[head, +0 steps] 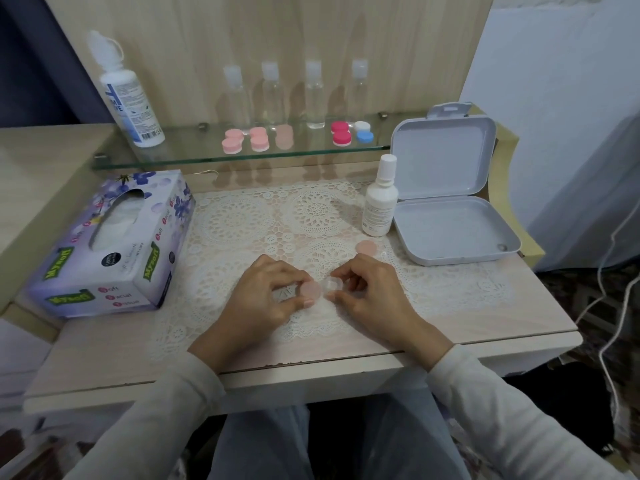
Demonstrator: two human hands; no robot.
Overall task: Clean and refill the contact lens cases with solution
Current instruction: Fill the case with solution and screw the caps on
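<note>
Head view: contact lens case (322,288) at mid-table (519,323), toward the front edge, over the lace mat (242,220); contact with the mat cannot be told. Left hand (266,296) pinches its pink cap (310,289); right hand (367,292) pinches the uncapped clear well (333,284). A loose pink lid (367,247) lies near the small white bottle (379,202), toward the right edge.

I hold a pink plastic lens case (316,289) over the white lace mat (242,216). A purple cardboard tissue box (114,244) lies left, an open grey plastic box (450,226) right, a small white bottle (380,202) beside it.
</note>
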